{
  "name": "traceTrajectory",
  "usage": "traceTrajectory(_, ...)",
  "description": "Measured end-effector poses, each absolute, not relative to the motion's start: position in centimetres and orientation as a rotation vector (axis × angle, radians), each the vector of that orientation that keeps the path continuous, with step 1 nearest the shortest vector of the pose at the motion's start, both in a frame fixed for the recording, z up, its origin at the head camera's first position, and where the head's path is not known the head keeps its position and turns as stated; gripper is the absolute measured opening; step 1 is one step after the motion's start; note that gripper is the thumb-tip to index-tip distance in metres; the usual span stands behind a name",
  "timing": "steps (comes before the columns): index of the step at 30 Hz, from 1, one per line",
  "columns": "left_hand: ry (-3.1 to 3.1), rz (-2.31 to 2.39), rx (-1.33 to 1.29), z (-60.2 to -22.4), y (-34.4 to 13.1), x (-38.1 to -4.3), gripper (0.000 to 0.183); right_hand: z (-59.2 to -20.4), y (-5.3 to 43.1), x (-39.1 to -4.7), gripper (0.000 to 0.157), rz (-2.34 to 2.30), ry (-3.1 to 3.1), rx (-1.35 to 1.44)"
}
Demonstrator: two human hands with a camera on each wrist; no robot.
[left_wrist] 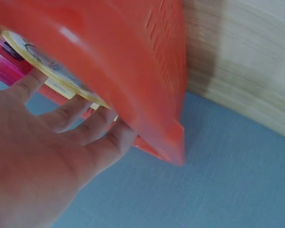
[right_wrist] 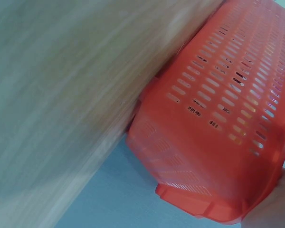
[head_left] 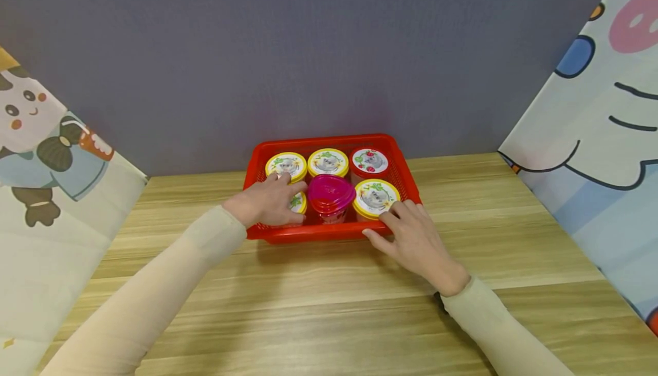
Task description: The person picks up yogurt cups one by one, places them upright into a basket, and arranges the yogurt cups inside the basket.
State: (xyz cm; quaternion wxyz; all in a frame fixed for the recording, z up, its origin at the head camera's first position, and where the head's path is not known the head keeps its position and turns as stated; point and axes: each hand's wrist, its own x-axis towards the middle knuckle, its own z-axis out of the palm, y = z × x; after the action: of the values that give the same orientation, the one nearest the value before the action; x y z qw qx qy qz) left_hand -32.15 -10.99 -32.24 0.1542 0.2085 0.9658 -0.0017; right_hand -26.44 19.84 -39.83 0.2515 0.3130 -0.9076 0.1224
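A red plastic basket (head_left: 313, 234) holds several lidded tubs. Over its left side my left hand (head_left: 269, 202) spans a front tub with a yellow-rimmed lid (head_left: 300, 201); the thumb lies along its near right edge. In the left wrist view, the fingers (left_wrist: 97, 126) reach round a yellow-edged lid (left_wrist: 57, 69) beside the basket's rim. At the front right corner rests my right hand (head_left: 418, 244), fingers over the rim near another yellow-lidded tub (head_left: 376, 199), thumb apart from them. The right wrist view mostly hides this hand. A magenta-lidded container (head_left: 331, 192) sits between the hands.
Along the back of the basket stand two yellow-lidded tubs (head_left: 328, 162) and a red-lidded one (head_left: 369, 161). The basket sits on a wood-grain table (head_left: 319, 302), close to a grey wall panel (head_left: 324, 56). Cartoon-printed panels (head_left: 617, 124) flank both sides.
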Motion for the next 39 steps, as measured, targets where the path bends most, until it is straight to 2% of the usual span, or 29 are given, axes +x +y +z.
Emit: traceTrajectory(39,2.782,0.004,0.498,-32.52,-10.68,-32.02,0.081,-39.79,19.67,-26.39,0.042,0.342,-2.475,0.838)
